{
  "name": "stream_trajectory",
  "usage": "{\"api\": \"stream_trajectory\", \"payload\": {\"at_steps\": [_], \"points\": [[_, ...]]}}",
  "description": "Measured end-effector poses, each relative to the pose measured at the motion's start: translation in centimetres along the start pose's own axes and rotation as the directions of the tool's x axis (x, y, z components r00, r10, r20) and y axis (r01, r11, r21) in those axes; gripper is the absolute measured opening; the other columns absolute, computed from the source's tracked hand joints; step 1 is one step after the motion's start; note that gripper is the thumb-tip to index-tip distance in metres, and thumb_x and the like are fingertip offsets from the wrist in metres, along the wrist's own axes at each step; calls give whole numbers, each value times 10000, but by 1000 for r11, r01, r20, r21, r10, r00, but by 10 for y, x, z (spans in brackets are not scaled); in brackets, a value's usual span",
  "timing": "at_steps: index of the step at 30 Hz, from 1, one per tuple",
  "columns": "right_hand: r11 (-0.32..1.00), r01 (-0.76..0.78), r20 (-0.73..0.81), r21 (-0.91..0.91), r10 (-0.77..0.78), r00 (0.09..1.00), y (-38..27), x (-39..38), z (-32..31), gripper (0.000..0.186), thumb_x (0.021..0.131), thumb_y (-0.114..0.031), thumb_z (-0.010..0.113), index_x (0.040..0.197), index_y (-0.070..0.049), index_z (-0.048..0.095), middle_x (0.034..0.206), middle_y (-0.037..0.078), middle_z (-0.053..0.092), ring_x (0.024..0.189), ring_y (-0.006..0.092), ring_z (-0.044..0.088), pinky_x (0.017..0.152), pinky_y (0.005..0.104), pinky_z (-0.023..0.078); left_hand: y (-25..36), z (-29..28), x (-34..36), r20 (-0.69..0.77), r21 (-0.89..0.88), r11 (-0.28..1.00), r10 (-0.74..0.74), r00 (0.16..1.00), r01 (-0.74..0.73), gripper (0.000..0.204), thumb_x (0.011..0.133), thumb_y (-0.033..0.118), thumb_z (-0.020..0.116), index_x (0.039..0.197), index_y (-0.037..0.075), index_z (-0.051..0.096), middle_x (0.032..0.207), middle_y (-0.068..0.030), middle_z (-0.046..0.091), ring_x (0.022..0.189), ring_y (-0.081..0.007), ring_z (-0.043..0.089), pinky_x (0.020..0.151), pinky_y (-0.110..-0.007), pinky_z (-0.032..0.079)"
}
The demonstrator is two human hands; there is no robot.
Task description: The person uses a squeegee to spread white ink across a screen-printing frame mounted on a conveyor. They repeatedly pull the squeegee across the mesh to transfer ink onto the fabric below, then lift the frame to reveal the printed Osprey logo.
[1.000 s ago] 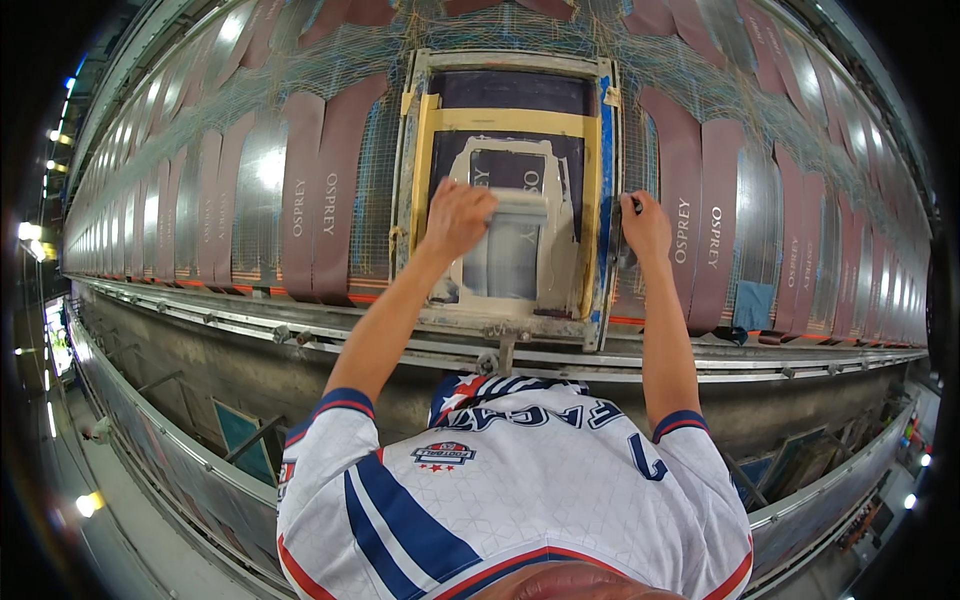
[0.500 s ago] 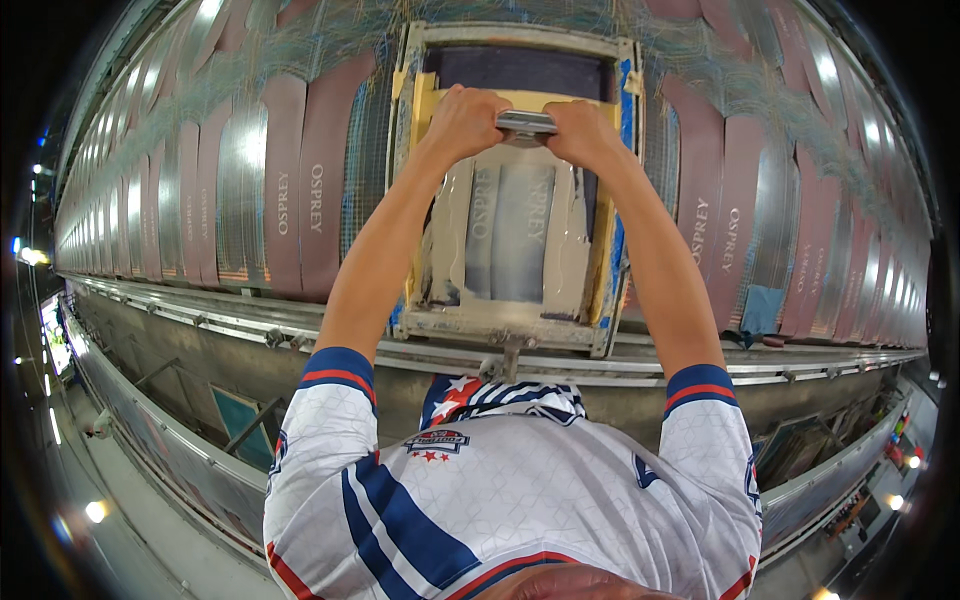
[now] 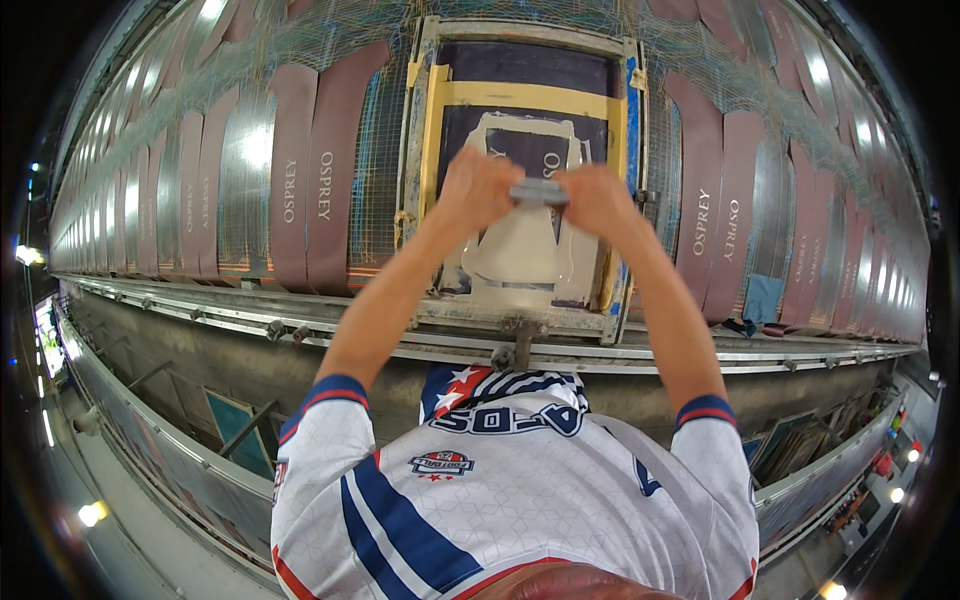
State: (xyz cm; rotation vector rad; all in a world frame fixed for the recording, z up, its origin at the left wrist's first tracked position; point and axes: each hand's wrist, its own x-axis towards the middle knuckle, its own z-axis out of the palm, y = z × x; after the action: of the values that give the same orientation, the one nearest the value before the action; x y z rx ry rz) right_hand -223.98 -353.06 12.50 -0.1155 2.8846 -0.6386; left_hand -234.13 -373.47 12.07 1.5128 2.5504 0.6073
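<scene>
A wooden-framed printing screen (image 3: 418,150) with a yellow tape border lies flat on the long table in front of me. Both hands are closed on a grey squeegee handle (image 3: 540,192) over the middle of the screen. My left hand (image 3: 478,187) grips its left end, and my right hand (image 3: 600,200) grips its right end. White ink (image 3: 520,255) covers the mesh between the squeegee and the frame's near edge. The squeegee's blade is hidden behind my hands.
Maroon fabric panels (image 3: 335,170) with pale lettering lie in rows on the table, left and right of the screen. A metal rail (image 3: 300,325) with stops runs along the table's near edge. A blue piece (image 3: 765,297) lies at the right, and flat frames (image 3: 240,425) lean below the table.
My hands were apart on the frame one second ago, then came together on the squeegee at the screen's far end. It has since moved toward me to mid-screen.
</scene>
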Motion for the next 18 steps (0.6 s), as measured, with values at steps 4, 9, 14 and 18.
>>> {"api": "stream_trajectory", "payload": {"at_steps": [4,9,14,18], "points": [[992,-126,89,26,123,988,44,80,-34,234,791,-236,736,980,-101,712,915,189,730,879,379,707,803,464,564,-47,-13,84,82,35,999,-45,996,42,173,712,257,807,815,149,720,789,-83,707,775,-317,668,818,-457,466],[975,-212,100,69,205,974,44,90,-32,259,786,-238,744,1004,-102,714,948,179,736,891,387,705,825,470,560,-54,-8,90,39,-67,992,-106,994,108,188,703,264,819,795,129,725,763,-95,705,797,-322,680,853,-484,487],[998,-19,41,-52,21,999,-11,-2,10,224,729,-176,757,924,-77,707,810,153,699,854,354,686,796,466,523,5,7,-15,-87,-54,998,26,996,-31,158,676,149,767,805,141,676,784,-53,670,764,-280,640,743,-417,426],[988,61,-164,141,-38,986,-58,-83,44,172,721,-127,749,870,-89,671,790,109,680,817,319,653,796,443,493,55,11,-98,-26,-184,981,-68,997,62,161,684,99,742,809,140,650,798,-15,659,768,-250,630,766,-411,402]]}}
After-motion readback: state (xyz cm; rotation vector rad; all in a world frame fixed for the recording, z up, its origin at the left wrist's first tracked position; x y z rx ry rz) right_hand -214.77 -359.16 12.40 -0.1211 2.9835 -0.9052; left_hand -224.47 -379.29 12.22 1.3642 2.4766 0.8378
